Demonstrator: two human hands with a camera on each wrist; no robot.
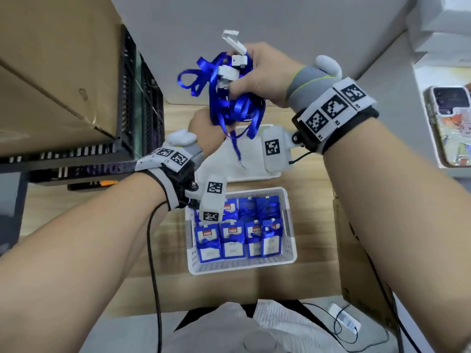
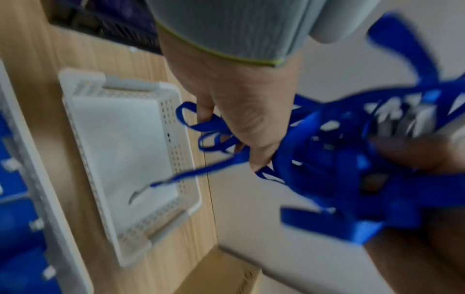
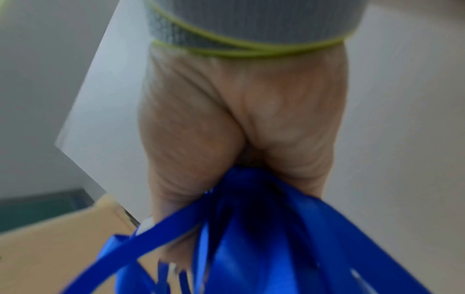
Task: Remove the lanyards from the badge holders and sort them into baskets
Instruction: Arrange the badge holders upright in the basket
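Right hand [image 1: 257, 72]: is gripping the upper part of a tangled bundle of blue lanyards [image 1: 229, 103], fingers curled round the straps and the white plastic clips [image 1: 230, 70] at their ends; it is holding the bundle raised above the table.
Left hand [image 1: 206, 133]: is grasping the lower part of the same bundle from below, fingers closed round the straps, as the left wrist view is showing [image 2: 241, 123].
Lanyard bundle: is hanging in the air between the two hands, above the far basket; several loops are sticking out to the left, and one loose strap end is dangling down toward the basket.
Clips: are clustering at the top of the bundle beside the right fingers; one white clip [image 1: 233, 40] is projecting upward past the hand.
Far white basket [image 2: 120, 151]: is sitting on the wooden table [image 1: 311, 220] directly below the hands; the part of its floor in view is showing bare white.
Near white basket [image 1: 290, 248]: is sitting just in front of the far basket; it is holding two rows of blue badge holders [image 1: 230, 240] standing upright, some with blue straps lying across them.
Cardboard box [image 1: 51, 72]: is resting on a black crate [image 1: 142, 103] at the left of the table.
Phone [image 1: 451, 123]: is lying on a white surface at the right, well apart from the baskets.
Wrist views: are blurring; the right wrist view is showing the palm [image 3: 239, 119] closed over blue straps.
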